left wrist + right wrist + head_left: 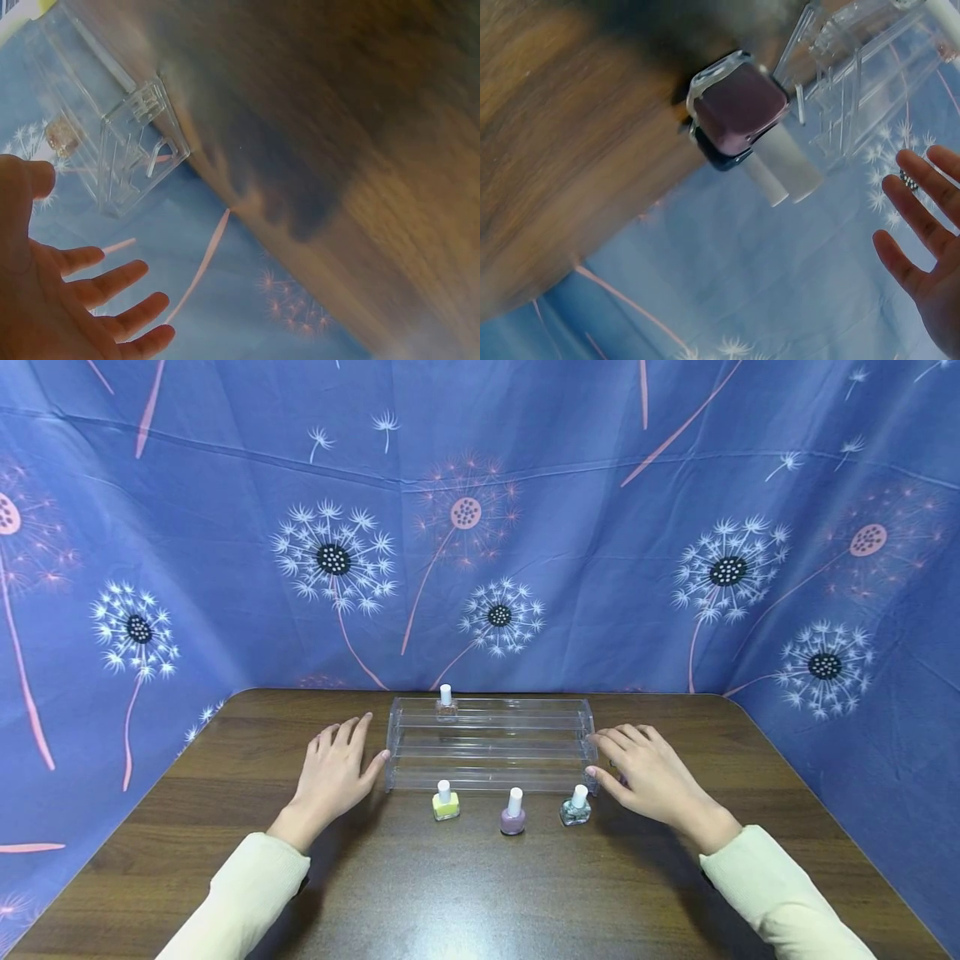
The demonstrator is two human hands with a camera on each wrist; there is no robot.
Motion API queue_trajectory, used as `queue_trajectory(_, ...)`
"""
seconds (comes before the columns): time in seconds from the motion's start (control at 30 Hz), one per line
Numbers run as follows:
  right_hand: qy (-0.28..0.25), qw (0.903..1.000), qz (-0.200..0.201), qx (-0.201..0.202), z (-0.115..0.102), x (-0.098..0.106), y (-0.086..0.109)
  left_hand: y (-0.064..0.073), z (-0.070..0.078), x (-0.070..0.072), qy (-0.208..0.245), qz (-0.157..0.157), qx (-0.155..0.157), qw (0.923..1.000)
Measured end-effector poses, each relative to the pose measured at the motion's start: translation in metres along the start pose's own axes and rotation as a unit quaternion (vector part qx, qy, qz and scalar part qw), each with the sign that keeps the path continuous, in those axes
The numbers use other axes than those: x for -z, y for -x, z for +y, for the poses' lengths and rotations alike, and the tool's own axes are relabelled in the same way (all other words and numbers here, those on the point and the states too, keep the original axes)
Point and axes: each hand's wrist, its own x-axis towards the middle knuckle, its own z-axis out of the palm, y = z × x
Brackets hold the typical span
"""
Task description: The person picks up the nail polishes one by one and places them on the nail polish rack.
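Observation:
A clear acrylic tiered rack (491, 747) stands on the table, with a brownish glitter nail polish bottle (447, 703) on its top tier. My left hand (333, 781) is beside the rack's left end, fingers spread, thumb near or touching it. At the right end my right hand (651, 774) is also spread and holds nothing; I cannot tell whether it touches the rack. In front stand a yellow nail polish bottle (446, 804), a purple one (513, 817) and a green glitter one (576, 810). A dark plum nail polish bottle (739, 105) shows in the right wrist view, another partly behind it.
The wooden table (465, 893) ends at the back against a blue dandelion-print cloth (570, 527), which also hangs along both sides. In the head view the right hand mostly hides the bottles beyond it.

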Motion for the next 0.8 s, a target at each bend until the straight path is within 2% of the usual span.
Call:
queue_trajectory(0.2,-0.002,0.9998,-0.007,0.018,-0.007,-0.003,-0.002,-0.004,0.004,-0.004,0.001,-0.003,-0.004,1.0000)
queue_trajectory(0.53,-0.005,0.9974,0.019,0.069,-0.016,-0.009,-0.005,-0.010,0.010,-0.009,-0.001,-0.010,-0.002,0.9999)
queue_trajectory(0.8,-0.013,0.9957,0.010,0.091,-0.022,-0.012,-0.005,-0.017,0.013,-0.013,0.006,-0.013,0.002,0.9999)
